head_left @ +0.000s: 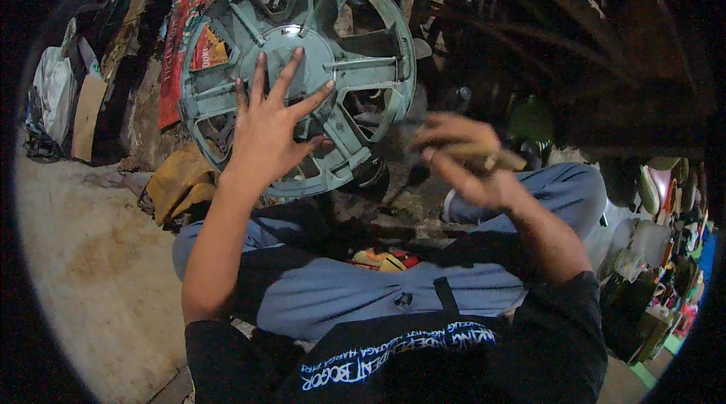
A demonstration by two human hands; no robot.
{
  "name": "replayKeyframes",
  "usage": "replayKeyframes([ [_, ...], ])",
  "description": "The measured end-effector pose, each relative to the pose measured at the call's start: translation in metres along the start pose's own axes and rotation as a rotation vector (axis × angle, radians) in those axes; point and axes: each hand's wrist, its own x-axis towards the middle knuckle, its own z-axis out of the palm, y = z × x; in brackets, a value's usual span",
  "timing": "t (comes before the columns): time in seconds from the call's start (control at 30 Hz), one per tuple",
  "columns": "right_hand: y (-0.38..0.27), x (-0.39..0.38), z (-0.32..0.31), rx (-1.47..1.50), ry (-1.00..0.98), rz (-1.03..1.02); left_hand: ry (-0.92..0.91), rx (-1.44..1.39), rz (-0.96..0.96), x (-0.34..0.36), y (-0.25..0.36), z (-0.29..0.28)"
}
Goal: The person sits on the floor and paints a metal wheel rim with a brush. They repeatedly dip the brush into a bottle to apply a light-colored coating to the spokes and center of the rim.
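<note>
Sitting with legs folded in grey-blue trousers (355, 290), the person worked close over the lap. Their right hand (461, 162), blurred in motion, was curled around a slim brownish stick-like tool (484, 156), fingers closed on its shaft; what kind of tool it was could not be told. Just left of that grip and a little farther out, the left hand (268, 128) was spread wide, fingers apart, its palm pressed flat against the hub of a round pale green plastic wheel cover with spokes (302, 71), which stood upright on its edge. Beyond the left palm, behind the cover, a red printed sheet (178, 48) leaned against dark clutter.
</note>
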Motion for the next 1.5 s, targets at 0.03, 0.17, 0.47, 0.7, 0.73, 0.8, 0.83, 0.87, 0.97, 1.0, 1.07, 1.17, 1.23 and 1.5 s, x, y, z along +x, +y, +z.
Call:
replayKeyframes([
  [0.03,-0.002,0.000,-0.003,-0.036,0.137,0.103,-0.010,0.014,-0.011,-0.002,0.000,-0.001],
  [0.17,-0.016,0.011,-0.004,-0.159,0.351,0.268,-0.029,0.017,-0.029,-0.002,0.000,0.000],
  [0.47,-0.015,0.008,-0.006,-0.161,0.117,0.114,0.005,-0.022,-0.003,-0.002,-0.001,0.004],
  [0.7,-0.019,-0.005,0.007,-0.208,-0.155,-0.023,0.000,-0.025,0.009,0.000,-0.005,0.007],
  [0.73,-0.024,-0.005,0.015,-0.077,-0.189,0.038,0.001,-0.029,0.017,0.002,-0.004,0.007],
  [0.8,-0.020,-0.002,0.012,-0.040,-0.226,-0.012,-0.010,-0.030,0.013,-0.002,-0.004,0.006],
  [0.83,-0.013,0.002,0.002,-0.110,-0.127,0.048,-0.007,-0.040,0.013,-0.003,-0.004,0.006],
  [0.87,-0.007,0.006,-0.009,-0.183,-0.029,0.106,-0.001,-0.049,0.012,-0.001,-0.005,0.005],
  [0.97,-0.012,0.015,-0.017,-0.428,0.143,0.104,0.010,-0.060,0.002,-0.002,-0.003,0.006],
  [1.0,-0.014,0.018,-0.017,-0.515,0.179,0.071,0.014,-0.060,-0.003,-0.002,-0.003,0.007],
  [1.07,-0.025,0.012,-0.012,-0.239,0.042,0.102,0.008,-0.047,0.007,-0.002,-0.004,0.005],
  [1.17,-0.031,0.000,0.001,-0.232,-0.054,0.093,-0.011,-0.019,0.026,0.001,-0.005,0.002],
  [1.23,-0.006,0.005,-0.014,-0.420,-0.009,-0.148,-0.012,-0.015,0.020,-0.002,-0.004,0.005],
  [1.5,-0.024,0.006,-0.007,-0.265,-0.057,-0.035,-0.017,0.005,0.002,-0.001,-0.001,0.002],
])
